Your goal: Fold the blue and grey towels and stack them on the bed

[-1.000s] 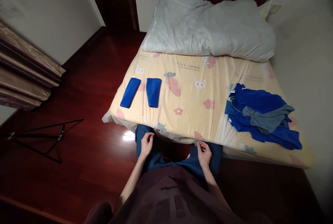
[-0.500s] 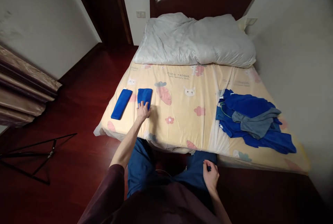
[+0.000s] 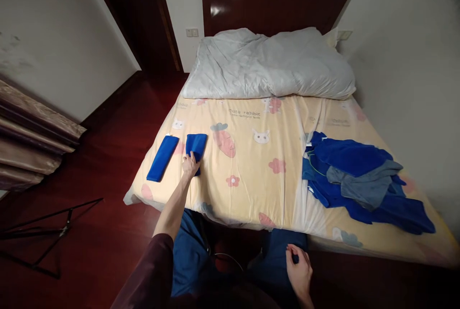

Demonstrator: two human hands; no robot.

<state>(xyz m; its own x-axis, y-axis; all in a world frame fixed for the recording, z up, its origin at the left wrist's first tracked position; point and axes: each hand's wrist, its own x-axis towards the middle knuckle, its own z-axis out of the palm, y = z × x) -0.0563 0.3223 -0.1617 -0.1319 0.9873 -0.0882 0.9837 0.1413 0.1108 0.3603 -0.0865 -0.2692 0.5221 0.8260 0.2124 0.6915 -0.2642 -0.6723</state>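
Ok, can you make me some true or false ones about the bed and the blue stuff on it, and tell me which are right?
1. The left hand touches a folded blue cloth. True.
2. Three folded cloths lie side by side. False: there are only two; the other folded cloth lies just to its left.
3. A pile of blue clothes lies on the right part of the bed. True.
4. The right hand rests on that pile. False: it is down by the person's leg, off the bed.
5. The grey duvet covers the whole bed. False: it is bunched up at the head end.
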